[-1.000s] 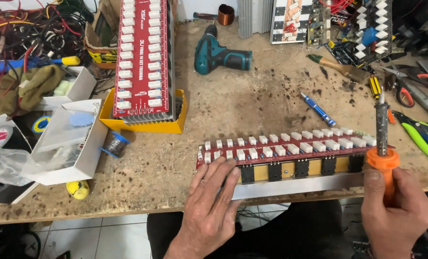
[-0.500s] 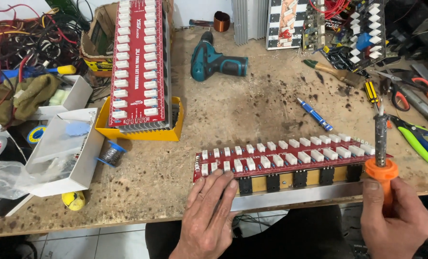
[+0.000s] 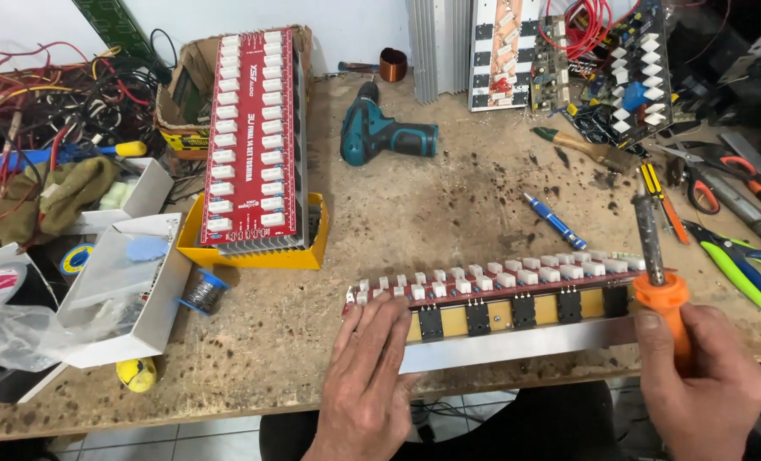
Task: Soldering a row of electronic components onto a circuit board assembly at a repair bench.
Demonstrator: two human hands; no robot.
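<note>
A long red circuit board (image 3: 500, 286) with a row of white blocks, black transistors and an aluminium bar lies across the near edge of the wooden bench (image 3: 449, 213). My left hand (image 3: 370, 384) rests flat with spread fingers against the board's left end. My right hand (image 3: 705, 380) grips the orange handle of a soldering iron (image 3: 653, 256), which stands upright, tip up, at the board's right end.
A second red board (image 3: 252, 141) lies on a yellow tray (image 3: 252, 253). A teal cordless drill (image 3: 384, 135), blue pen (image 3: 553, 219), solder spool (image 3: 199, 293), white boxes (image 3: 116, 290), pliers and cutters (image 3: 739, 256) at right, and heatsinks and boards (image 3: 568, 51) at the back.
The view has shifted slightly. My left hand stays on the board's left end and my right hand keeps the soldering iron upright at the right end.
</note>
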